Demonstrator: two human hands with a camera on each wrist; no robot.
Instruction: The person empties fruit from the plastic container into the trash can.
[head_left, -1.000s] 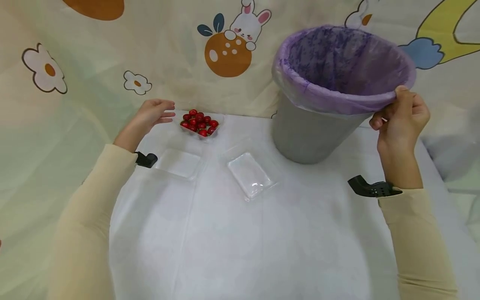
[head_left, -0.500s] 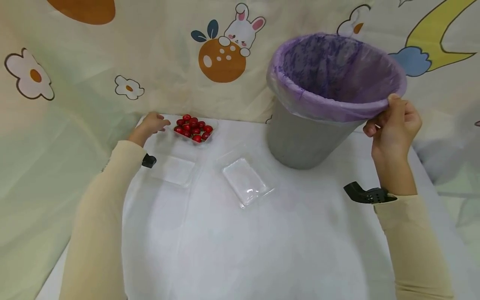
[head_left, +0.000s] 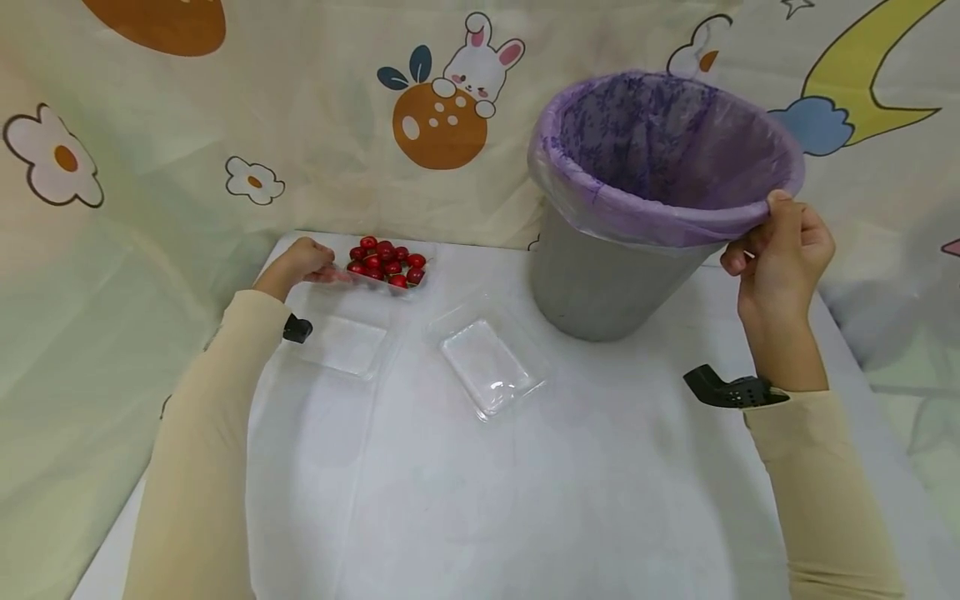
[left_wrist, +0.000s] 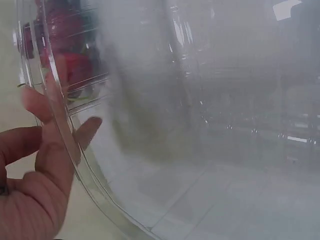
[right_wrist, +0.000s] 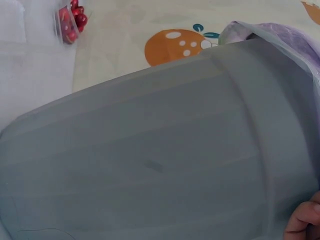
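Observation:
My left hand point(head_left: 306, 260) is at the left side of a clear plastic box point(head_left: 367, 277) of red cherries point(head_left: 385, 257). In the left wrist view, extended fingers point(left_wrist: 55, 135) show through the clear plastic edge, right against the box. My right hand point(head_left: 783, 246) grips the near right rim of a grey trash can point(head_left: 600, 283), its thumb on top over the purple bag liner point(head_left: 660, 212) and the other fingers below. The can stands upright at the back right of the table, and the liner is folded over its rim.
Two clear plastic trays or lids lie on the white table point(head_left: 465, 500): the left tray point(head_left: 348, 346) in front of the cherries, the right tray point(head_left: 487, 362) left of the can. Behind stands a cream printed cloth point(head_left: 322, 100).
My left hand has come down and in to the cherry box, its fingers reaching the box's edge. My right hand keeps its grip on the can's rim. The head view has shifted slightly.

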